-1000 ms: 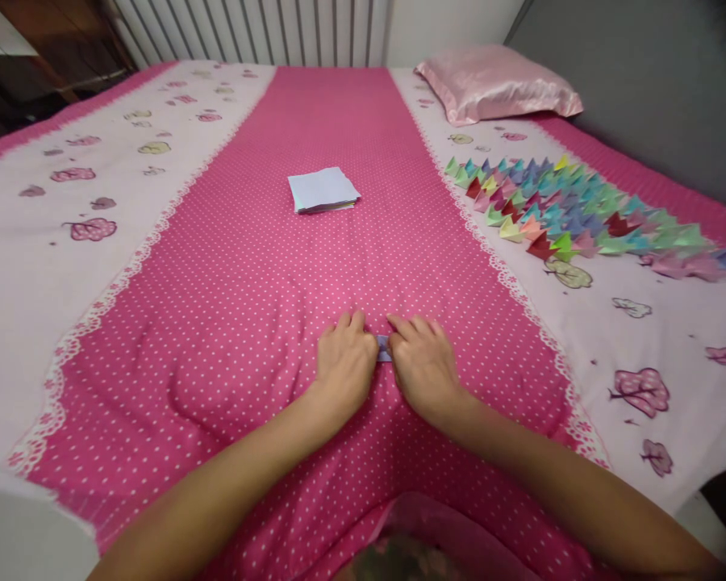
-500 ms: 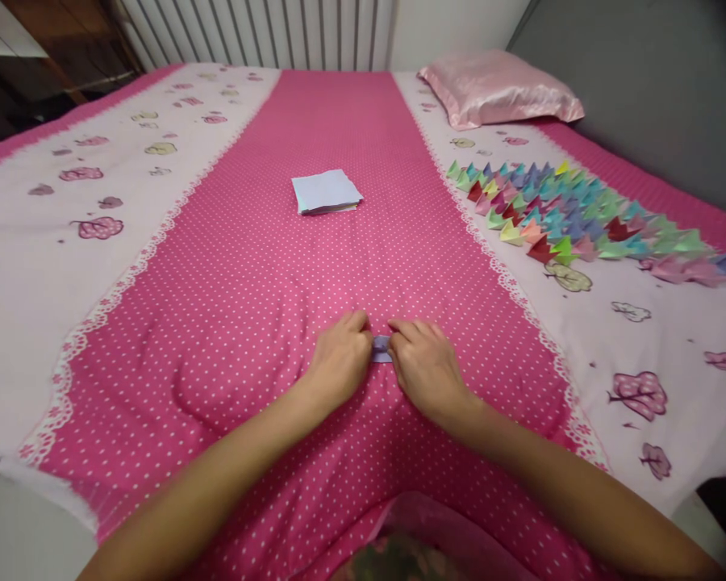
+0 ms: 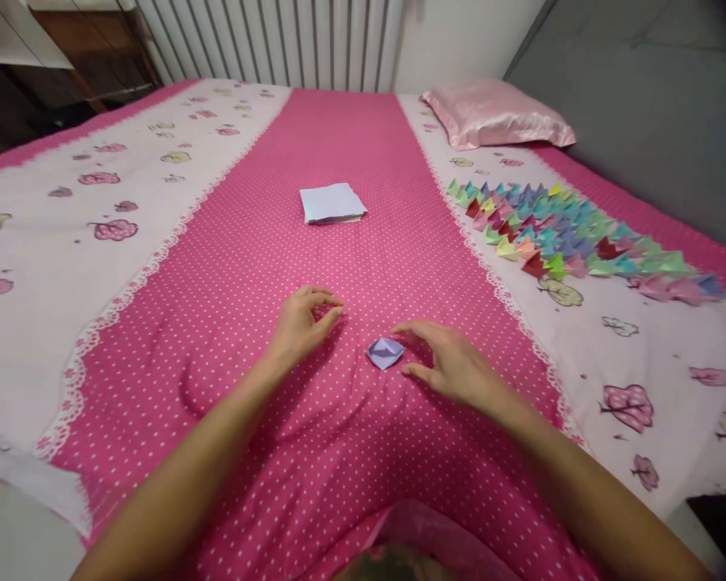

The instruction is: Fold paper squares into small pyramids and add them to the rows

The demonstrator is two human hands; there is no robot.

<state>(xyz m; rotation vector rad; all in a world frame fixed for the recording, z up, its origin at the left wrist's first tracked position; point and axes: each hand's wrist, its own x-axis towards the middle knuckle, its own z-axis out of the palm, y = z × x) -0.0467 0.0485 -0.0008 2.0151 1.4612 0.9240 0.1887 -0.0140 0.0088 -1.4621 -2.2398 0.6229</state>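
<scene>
A small lilac folded paper boat (image 3: 385,353) lies on the pink dotted bedsheet (image 3: 339,436), between my hands. Off to its upper left is my left hand (image 3: 306,323), empty, with thumb and fingers a little apart. My right hand (image 3: 444,357) curves open just right of the paper boat, thumb and forefinger spread near its edge; I cannot tell if they touch it. Further up the bed sits a stack of pale blue paper sheets (image 3: 332,202).
Rows of colourful folded paper boats (image 3: 557,230) stand on the white strip at the right. A pink satin pillow (image 3: 499,113) lies at the far right, by a grey headboard (image 3: 635,105). A white radiator (image 3: 272,40) stands beyond the bed's far edge.
Both hands have let go of the lilac paper and moved apart, the left one up and left, the right one slightly right. The paper now lies opened into a boat shape.
</scene>
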